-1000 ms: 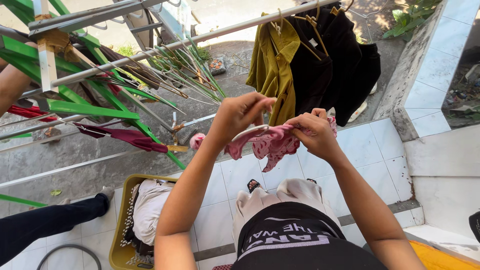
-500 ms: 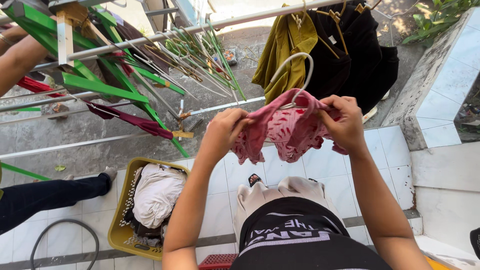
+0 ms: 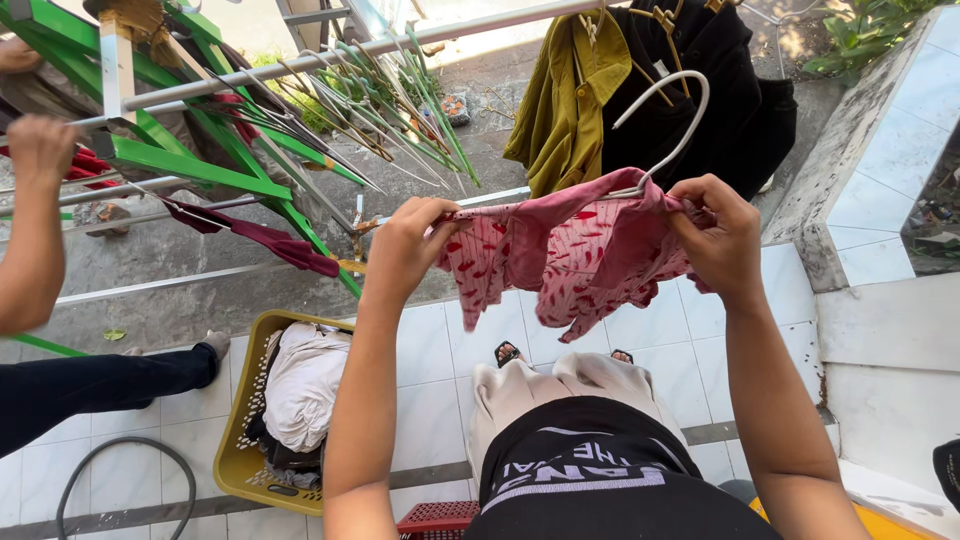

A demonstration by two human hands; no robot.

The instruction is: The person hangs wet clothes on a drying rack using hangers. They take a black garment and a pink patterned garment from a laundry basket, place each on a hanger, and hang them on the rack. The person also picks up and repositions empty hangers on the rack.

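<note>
At centre frame my left hand [image 3: 405,245] and right hand [image 3: 722,232] each pinch a shoulder of the pink patterned garment [image 3: 570,250], draped over the white hanger [image 3: 670,110] but not yet hung on the metal rail [image 3: 330,55]. Lower left, the yellow basket [image 3: 235,450] still holds laundry.

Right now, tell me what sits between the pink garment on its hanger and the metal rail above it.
Nothing visible blocks it. The pink garment on the white hanger is held by both hands below the rail, with the olive shirt hanging just behind it.
</note>
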